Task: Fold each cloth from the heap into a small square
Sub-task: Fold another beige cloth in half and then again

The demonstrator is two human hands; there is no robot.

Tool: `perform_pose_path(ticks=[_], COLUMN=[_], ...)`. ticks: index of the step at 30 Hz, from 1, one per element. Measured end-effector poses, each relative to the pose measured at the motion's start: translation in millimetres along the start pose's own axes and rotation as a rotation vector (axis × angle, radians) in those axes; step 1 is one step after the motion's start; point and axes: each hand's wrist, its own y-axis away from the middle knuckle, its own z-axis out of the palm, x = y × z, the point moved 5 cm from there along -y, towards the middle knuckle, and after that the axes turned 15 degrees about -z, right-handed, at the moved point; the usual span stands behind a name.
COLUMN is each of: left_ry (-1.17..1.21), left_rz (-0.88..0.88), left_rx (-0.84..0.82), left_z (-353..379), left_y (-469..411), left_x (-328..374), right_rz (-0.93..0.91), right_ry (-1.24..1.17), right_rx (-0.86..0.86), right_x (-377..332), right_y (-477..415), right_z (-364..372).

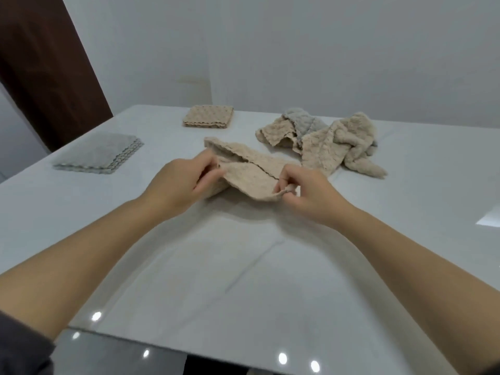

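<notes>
Over the desk [243,280], our left grip [178,181] and right grip [308,193] each pinch an end of the beige cloth [249,174]. Its long axis runs across between them.

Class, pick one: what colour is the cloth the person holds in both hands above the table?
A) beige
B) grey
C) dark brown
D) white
A: the left hand and right hand pinch a beige cloth; the grey folded stack lies apart at the left.
</notes>
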Motion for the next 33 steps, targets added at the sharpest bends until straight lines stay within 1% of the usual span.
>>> perform_pose_path(ticks=[2,4,5,7,8,9,10,11,12,13,14,15,17,19,21,23,25,27,28,30,31,32,33], left_ry=[-0.115,-0.170,-0.134,0.082,0.181,0.239,0.247,0.194,0.102,0.019,-0.045,-0.109,-0.250,-0.348,-0.355,-0.348,-0.339,-0.314,-0.303,-0.302,-0.303,-0.299,-0.288], left_rz=[0.062,0.085,0.032,-0.197,-0.284,-0.311,-0.306,-0.282,-0.240,-0.205,-0.186,-0.198,-0.278,-0.313,-0.293,-0.282,-0.282,-0.267,-0.258,-0.261,-0.266,-0.266,-0.260], left_rx=[-0.083,-0.257,-0.406,-0.783,-0.883,-0.865,-0.739,-0.553,-0.377,-0.267,-0.243,-0.298,-0.459,-0.521,-0.510,-0.497,-0.427,-0.376,-0.386,-0.409,-0.389,-0.361,-0.351], left_z=[-1.7,2.4,4.5,6.4,5.3,3.0,0.1,-1.7,-0.5,4.9,15.4,31.6,62.3,76.9,78.9,74.5,69.4,69.8,73.0,79.0,79.9,80.5,82.5], left_y=[28.3,49.4,58.1,74.4,79.0,78.0,72.0,63.8,57.3,54.2,53.4,53.8,57.1,56.9,51.0,43.1,35.2,30.9,29.8,25.0,19.7,13.0,6.3], left_x=[9.0,18.0,21.9,28.4,31.5,33.5,34.7,34.9,37.1,41.4,45.1,44.8,36.0,22.8,10.0,0.8,0.4,9.2,13.7,17.8,18.1,18.2,19.1], right_rz=[0.018,0.052,0.081,0.158,0.206,0.269,0.327,0.363,0.355,0.315,0.273,0.241,0.235,0.278,0.298,0.292,0.307,0.352,0.361,0.343,0.325,0.305,0.292], right_ry=[0.024,0.035,0.016,-0.026,-0.048,-0.074,-0.098,-0.097,-0.049,0.045,0.146,0.245,0.422,0.497,0.460,0.411,0.399,0.444,0.498,0.632,0.671,0.680,0.668], right_rx=[-0.080,-0.196,-0.259,-0.386,-0.438,-0.462,-0.451,-0.406,-0.356,-0.331,-0.335,-0.341,-0.311,-0.280,-0.301,-0.371,-0.448,-0.501,-0.485,-0.360,-0.295,-0.263,-0.277], right_x=[-7.7,-16.2,-21.2,-29.2,-32.4,-34.9,-36.5,-38.7,-42.2,-46.7,-51.3,-55.8,-53.6,-44.3,-37.5,-31.3,-22.9,-11.8,-8.3,-7.9,-8.0,-6.3,-1.9], right_y=[20.9,38.4,45.7,56.6,60.6,63.4,64.1,62.8,59.2,54.2,49.5,45.7,41.2,40.4,38.4,36.5,36.9,38.0,36.1,23.6,14.5,5.3,-3.2], right_z=[-1.6,-5.7,-8.8,-16.0,-19.6,-22.6,-24.1,-24.0,-22.7,-19.2,-13.2,-6.6,1.3,3.1,6.1,15.0,27.0,37.5,39.1,34.6,32.3,31.7,33.8])
